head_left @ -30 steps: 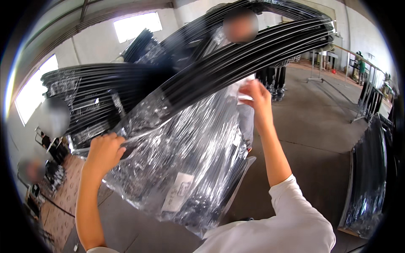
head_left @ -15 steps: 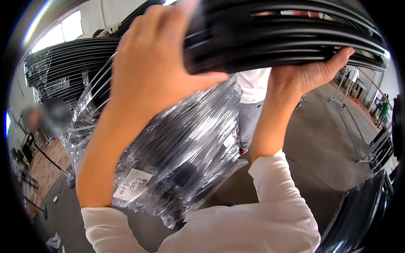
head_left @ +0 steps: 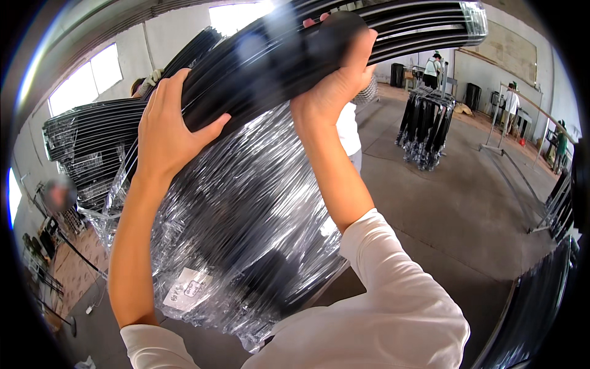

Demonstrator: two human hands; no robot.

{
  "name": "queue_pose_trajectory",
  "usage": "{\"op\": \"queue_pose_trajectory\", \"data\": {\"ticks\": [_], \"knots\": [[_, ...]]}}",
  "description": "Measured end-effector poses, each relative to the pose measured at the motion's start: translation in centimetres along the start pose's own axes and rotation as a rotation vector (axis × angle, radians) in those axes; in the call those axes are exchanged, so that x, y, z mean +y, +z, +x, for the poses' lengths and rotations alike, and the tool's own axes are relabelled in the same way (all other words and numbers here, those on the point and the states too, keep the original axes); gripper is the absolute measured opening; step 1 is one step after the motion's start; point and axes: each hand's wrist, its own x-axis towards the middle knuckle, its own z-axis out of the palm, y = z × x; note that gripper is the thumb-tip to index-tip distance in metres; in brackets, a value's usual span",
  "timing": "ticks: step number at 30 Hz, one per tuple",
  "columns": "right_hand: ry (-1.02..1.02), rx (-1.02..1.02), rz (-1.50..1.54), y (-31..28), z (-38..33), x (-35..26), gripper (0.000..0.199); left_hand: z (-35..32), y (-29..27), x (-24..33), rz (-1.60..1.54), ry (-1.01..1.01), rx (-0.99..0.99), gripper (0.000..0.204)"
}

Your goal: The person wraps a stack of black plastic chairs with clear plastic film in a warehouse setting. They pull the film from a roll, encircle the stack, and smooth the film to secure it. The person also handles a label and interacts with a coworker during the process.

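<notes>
Raised in front of me is a bundle of long, black, tube-like strips [head_left: 246,77], tilted with its right end higher. My left hand [head_left: 163,126] grips its lower left part, thumb along the near underside and fingers on the far side. My right hand [head_left: 332,92] is closed on its underside farther right, partly covered by a dark blurred patch. Clear film [head_left: 474,24] wraps the bundle's right end. Below lies a large film-wrapped stack of black strips [head_left: 246,215] bearing a white handwritten label [head_left: 187,290].
At left is another pile of black strips [head_left: 92,135], with a gloved hand [head_left: 150,81] of another person beside it. A person in a white top [head_left: 348,132] stands beyond the stack. Black pieces hang on a rack [head_left: 427,126]; a wrapped bundle [head_left: 528,307] lies lower right.
The bundle has moved left and away from me, its left end now lower. Both hands have travelled left with it, and the right side of the room has come into view.
</notes>
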Motion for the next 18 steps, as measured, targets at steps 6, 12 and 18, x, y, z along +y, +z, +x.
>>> {"op": "queue_pose_trajectory", "data": {"ticks": [6, 12, 18], "knots": [[0.051, -0.01, 0.089, -0.3, -0.6, -0.1, 0.03, -0.4, 0.3, -0.7, 0.066, 0.085, 0.085, 0.071], [0.101, 0.104, 0.064, 0.4, -1.3, -0.5, 0.041, -0.5, -0.4, -0.7, 0.076, 0.15, 0.08, 0.075], [0.076, 0.121, -0.034, -1.2, -1.0, -0.9, 0.043, -0.2, -0.2, 0.0, -0.013, 0.161, 0.054, 0.076]]}}
